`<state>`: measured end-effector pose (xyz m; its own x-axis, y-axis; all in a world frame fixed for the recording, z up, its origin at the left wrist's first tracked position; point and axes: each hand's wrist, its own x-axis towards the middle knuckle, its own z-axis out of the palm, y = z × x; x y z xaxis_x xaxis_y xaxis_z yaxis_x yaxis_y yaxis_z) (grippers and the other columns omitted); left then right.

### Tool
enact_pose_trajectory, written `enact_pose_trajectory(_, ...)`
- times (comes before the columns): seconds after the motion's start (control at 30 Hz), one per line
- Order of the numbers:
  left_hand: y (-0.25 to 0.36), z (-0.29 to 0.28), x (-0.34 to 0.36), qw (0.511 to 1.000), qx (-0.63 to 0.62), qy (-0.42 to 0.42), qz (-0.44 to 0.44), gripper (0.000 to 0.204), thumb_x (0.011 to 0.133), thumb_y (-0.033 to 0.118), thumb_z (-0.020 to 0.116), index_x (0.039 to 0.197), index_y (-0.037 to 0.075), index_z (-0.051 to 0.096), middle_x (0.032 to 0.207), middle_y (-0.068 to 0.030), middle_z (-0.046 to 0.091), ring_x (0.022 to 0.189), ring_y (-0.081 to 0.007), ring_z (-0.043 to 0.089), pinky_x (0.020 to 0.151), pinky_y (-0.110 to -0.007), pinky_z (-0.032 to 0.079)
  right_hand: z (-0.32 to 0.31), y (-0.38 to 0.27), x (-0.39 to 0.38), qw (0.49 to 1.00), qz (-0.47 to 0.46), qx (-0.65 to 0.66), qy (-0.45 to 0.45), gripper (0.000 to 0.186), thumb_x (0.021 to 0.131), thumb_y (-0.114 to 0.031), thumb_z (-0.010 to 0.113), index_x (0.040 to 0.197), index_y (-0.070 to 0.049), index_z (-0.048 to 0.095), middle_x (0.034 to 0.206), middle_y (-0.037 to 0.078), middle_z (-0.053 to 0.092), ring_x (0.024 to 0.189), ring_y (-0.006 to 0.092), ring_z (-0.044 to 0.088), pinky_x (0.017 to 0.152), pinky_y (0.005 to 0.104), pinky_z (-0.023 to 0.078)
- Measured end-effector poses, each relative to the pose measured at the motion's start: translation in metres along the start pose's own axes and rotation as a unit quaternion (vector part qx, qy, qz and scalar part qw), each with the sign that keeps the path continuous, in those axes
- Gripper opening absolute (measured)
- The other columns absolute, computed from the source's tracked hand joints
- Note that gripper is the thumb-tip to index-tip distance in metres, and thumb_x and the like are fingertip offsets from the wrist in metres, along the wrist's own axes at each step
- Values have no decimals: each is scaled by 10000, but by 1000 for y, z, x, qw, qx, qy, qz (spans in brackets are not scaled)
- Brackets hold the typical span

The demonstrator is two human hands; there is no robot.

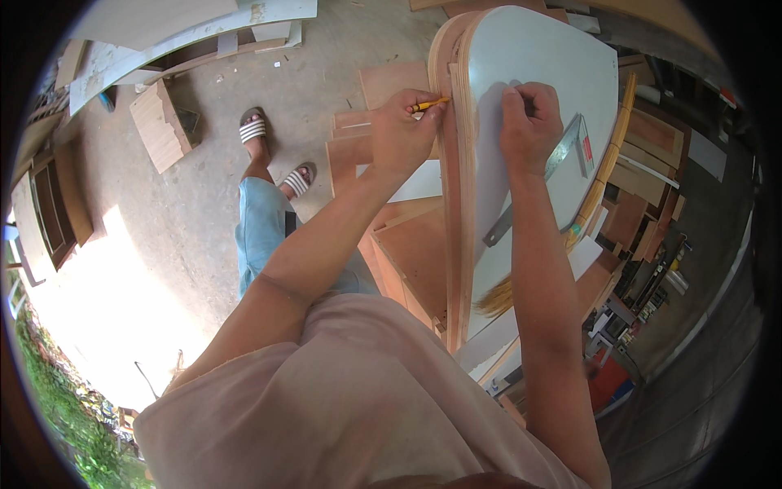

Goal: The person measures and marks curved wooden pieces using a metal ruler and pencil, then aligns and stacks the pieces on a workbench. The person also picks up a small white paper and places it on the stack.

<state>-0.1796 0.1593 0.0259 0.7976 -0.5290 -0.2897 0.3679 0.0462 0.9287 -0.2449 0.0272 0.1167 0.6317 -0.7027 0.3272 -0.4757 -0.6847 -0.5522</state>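
L hand (403, 137) pinching yellow pencil (430, 104) at left edge of curved white-topped bd (554, 49); R hand (529, 126) curled over top, can't tell if gripping. Curve already shaped; edge marking prob. underway, no marks legible, remainder unclear.

Dusty-pink shirt (350, 399), light-blue shorts (257, 224), white-striped slides (253, 129)

I see a square (564, 148) lying on the board (529, 49), a broom (608, 165) right of it, a box (155, 124) left on the floor (326, 49).
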Motion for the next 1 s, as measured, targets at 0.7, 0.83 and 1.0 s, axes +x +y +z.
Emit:
enact_pose_trajectory(0.7, 17, -2, 16, 1000, 22, -4, -21, 163, 869, 111, 720, 963, -23, 709, 864, -67, 724, 745, -76, 638, 670, -225, 510, -1, 2, -1, 1000, -9, -11, 0, 62, 776, -43, 691, 802, -7, 648, 860, 83, 619, 736, 191, 624, 676, 287, 512)
enact_pose_trajectory(0.83, -3, -3, 9, 1000, 22, -11, -10, 158, 870, 100, 719, 967, -24, 708, 874, -65, 726, 759, -79, 644, 676, -228, 516, 0, -3, 0, 1000, -7, -24, -3, 64, 776, -40, 694, 801, -7, 644, 861, 83, 618, 738, 190, 623, 679, 288, 512)
enact_pose_trajectory(1.0, -3, -3, 11, 1000, -11, -16, 3, 163, 867, 96, 721, 976, -25, 705, 872, -56, 723, 752, -70, 633, 665, -227, 513, -2, -1, 0, 1000, 1, -7, -8, 63, 777, -36, 693, 800, -8, 641, 860, 81, 617, 740, 190, 620, 686, 288, 509)
